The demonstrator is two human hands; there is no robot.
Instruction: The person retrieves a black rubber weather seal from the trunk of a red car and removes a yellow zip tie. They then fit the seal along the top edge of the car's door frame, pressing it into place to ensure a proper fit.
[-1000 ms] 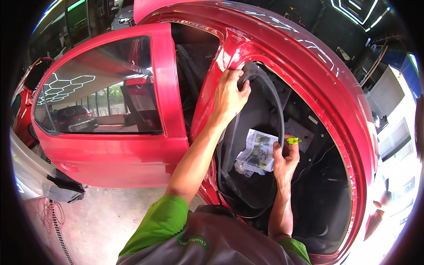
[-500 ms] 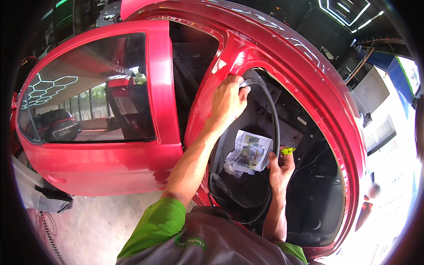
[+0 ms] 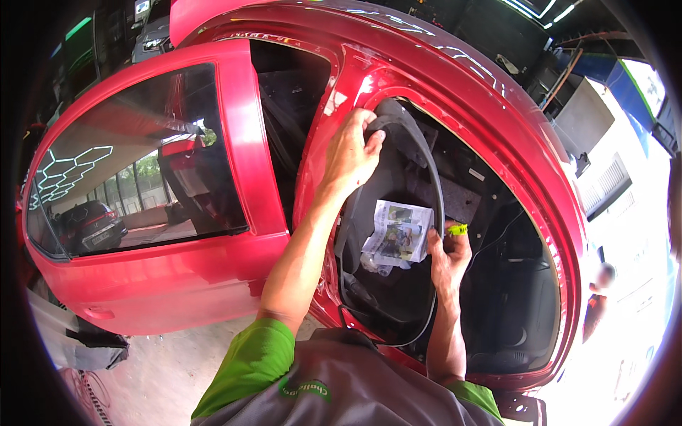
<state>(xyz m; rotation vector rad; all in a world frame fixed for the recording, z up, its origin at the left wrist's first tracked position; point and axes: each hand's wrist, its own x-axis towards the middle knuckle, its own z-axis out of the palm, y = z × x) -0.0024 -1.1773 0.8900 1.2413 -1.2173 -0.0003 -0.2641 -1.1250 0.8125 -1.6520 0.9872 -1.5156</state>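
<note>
I stand at a red car's open door frame (image 3: pixel 490 92). My left hand (image 3: pixel 352 153) grips the black rubber door seal (image 3: pixel 435 177) at the upper front corner of the opening, pressing it against the red pillar. Lower down, my right hand (image 3: pixel 447 255) pinches the same seal where a small yellow-green tag (image 3: pixel 458 229) sits on it. The seal hangs in a loose loop down to the sill. A printed paper sheet (image 3: pixel 398 231) lies on the dark seat inside, between my hands.
The red front door (image 3: pixel 156 270) stands open to my left, its window reflecting another car. A stripped dark interior with wiring fills the opening. Another person (image 3: pixel 600 298) stands at the far right. Concrete floor with a cable (image 3: pixel 92 397) lies lower left.
My left hand has shifted slightly along the top corner of the seal, and my view has moved closer. My right hand stays on the seal by the yellow-green tag.
</note>
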